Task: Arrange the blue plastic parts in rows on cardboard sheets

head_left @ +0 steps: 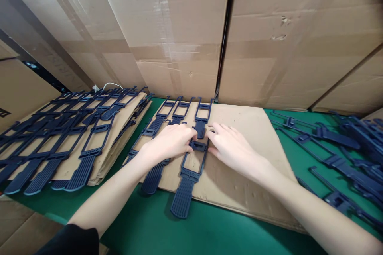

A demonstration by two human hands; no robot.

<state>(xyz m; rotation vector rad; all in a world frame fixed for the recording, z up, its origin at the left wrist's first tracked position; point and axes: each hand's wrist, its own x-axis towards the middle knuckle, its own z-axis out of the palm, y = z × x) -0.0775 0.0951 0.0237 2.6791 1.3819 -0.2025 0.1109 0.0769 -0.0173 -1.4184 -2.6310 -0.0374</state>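
A dark blue plastic frame piece (183,197) with a ribbed, rounded handle lies on a cardboard sheet (236,175), its handle end reaching past the near edge. My left hand (173,140) has its fingers closed at the left side of the piece's far end. On the opposite side, my right hand (229,143) has its thumb and fingers bent around the right prong. My fingers hide part of the prong tips. Just beyond lies another such piece (204,114), and several more, like this one (152,177), lie to the left, partly under my left arm.
At left, stacked cardboard layers (103,167) carry rows of the same pieces (80,171). Loose blue pieces (344,167) are heaped on the green table (143,223) at right. Large cardboard boxes (179,20) stand along the back like a wall.
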